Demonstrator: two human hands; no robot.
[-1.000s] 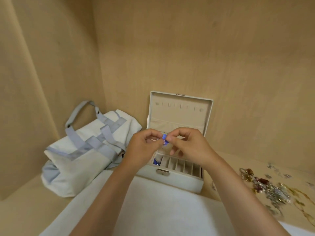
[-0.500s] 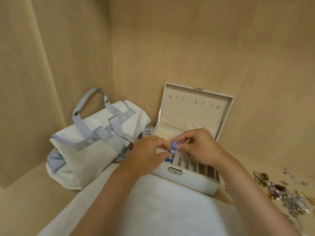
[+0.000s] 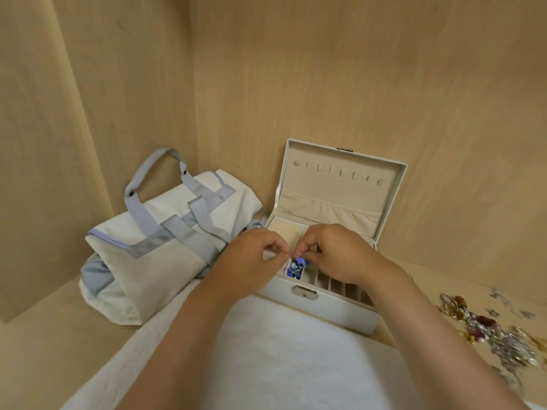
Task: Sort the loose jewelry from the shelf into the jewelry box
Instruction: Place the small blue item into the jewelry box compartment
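— Where the two hands meet over the jewelry box (image 3: 340, 316), hard to make out much: left hand (image 3: 251, 264) and right hand (image 3: 334, 255) close together, covering most of the tray's middle compartments.

— Any view of the piece itself?

— Only partly. Below the fingertips, a blue jewelry piece (image 3: 297, 268), glinting and blurred (bead or stone, impossible to say), down in the front-left slot of the box, near the latch (image 3: 305, 291).

— And the grip?

— On the right hand, fingers (image 3: 306, 247) curled, thumb and forefinger pinching the top of the blue piece. On the left hand, fingers (image 3: 276, 250) curled too, tips pressed together just left of it; cannot tell whether anything thin is caught between them.

— Rest of the box?

— Standing open, with the lid (image 3: 340, 190) upright near the back wall and a row of hooks showing inside. Right-hand slots half hidden by the right wrist.

— Other jewelry?

— Well apart to the right on the shelf (image 3: 44, 350), a loose jewelry pile (image 3: 503, 341), smeared by blur and cut off at the frame's edge. Single pieces not separable.

— Anything else?

— Just beside the box on the left, a grey-strapped bag (image 3: 165, 247) on its side; in front, a white cloth (image 3: 296, 356) under both forearms.
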